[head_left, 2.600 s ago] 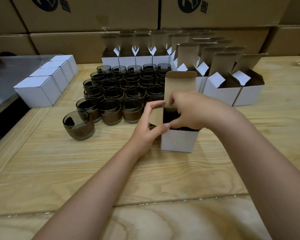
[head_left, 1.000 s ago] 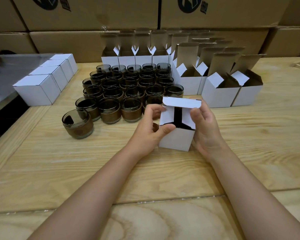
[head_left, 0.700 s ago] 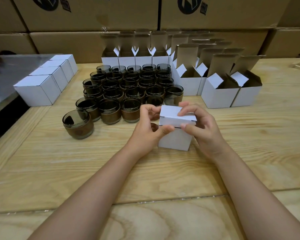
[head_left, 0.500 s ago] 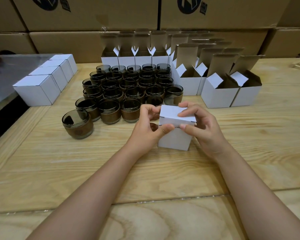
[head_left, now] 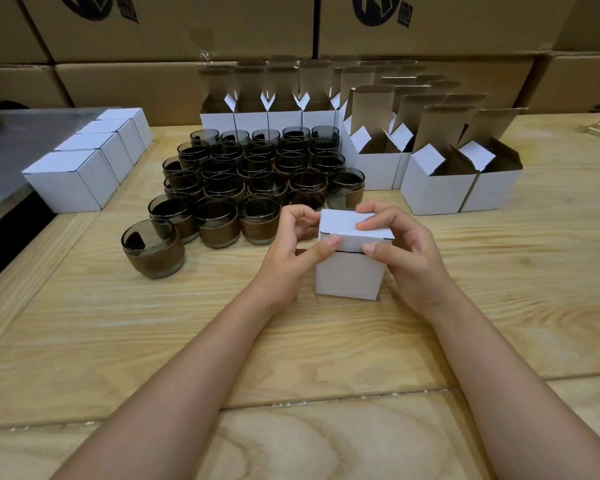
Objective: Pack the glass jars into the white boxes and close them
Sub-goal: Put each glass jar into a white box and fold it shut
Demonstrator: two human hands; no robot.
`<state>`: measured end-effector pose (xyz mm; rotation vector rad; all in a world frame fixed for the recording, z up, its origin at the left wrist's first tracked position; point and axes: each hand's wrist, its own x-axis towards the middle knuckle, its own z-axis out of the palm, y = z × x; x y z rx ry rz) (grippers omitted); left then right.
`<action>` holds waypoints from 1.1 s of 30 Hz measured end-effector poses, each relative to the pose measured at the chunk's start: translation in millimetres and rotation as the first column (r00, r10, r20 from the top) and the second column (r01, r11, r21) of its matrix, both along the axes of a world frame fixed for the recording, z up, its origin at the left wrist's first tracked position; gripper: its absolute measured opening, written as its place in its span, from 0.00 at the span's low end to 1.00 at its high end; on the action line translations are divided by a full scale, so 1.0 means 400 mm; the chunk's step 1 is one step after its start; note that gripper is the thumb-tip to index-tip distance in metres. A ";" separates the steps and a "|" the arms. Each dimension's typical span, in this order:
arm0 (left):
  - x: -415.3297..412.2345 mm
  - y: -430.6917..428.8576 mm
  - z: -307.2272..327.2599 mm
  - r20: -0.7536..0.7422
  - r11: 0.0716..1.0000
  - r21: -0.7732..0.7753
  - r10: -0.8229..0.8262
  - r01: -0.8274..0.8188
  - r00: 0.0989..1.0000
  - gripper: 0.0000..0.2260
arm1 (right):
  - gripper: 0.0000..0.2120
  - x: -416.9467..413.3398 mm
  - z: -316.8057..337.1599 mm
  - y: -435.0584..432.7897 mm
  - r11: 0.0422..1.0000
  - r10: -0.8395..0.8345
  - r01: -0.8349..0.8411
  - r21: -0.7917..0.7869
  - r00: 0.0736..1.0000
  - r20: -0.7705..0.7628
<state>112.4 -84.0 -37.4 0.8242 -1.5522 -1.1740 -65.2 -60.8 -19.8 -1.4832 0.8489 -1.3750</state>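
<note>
On a pale wooden table (head_left: 118,323), before stacked brown cartons (head_left: 174,32) with dark marks (head_left: 378,8) too cut off to read, the left hand (head_left: 288,251) and right hand (head_left: 407,259) pinched the lid (head_left: 343,225) of the white box (head_left: 349,277) beside the glass jars (head_left: 257,174).

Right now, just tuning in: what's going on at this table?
A person is closing a white box on the wooden table. The left hand pinches the lid at its left edge. The right hand presses its fingers on top, thumb on the front flap. A dark gap shows under it, so it is not yet tucked in. Unpacked glass jars stand behind, open boxes to the right, closed boxes to the left.
</note>
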 end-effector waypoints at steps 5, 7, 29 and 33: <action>0.007 0.008 0.006 0.000 0.997 -0.031 -0.075 0.075 0.997 0.21 | 0.13 -0.008 -0.003 0.001 0.999 0.050 -0.050 0.002 0.997 -0.052; 0.007 0.013 0.008 0.029 0.995 -0.057 -0.076 0.078 0.997 0.17 | 0.11 -0.012 -0.006 -0.002 0.998 0.069 -0.068 0.016 0.995 -0.066; 0.073 0.141 0.053 0.257 0.282 -0.959 0.859 0.010 0.443 0.20 | 0.14 -0.004 -0.034 -0.033 0.982 -0.170 0.161 0.096 0.982 0.085; 0.227 0.179 0.046 0.266 0.263 -0.962 0.867 0.067 0.421 0.17 | 0.12 0.002 -0.042 -0.035 0.984 -0.172 0.169 0.064 0.985 0.036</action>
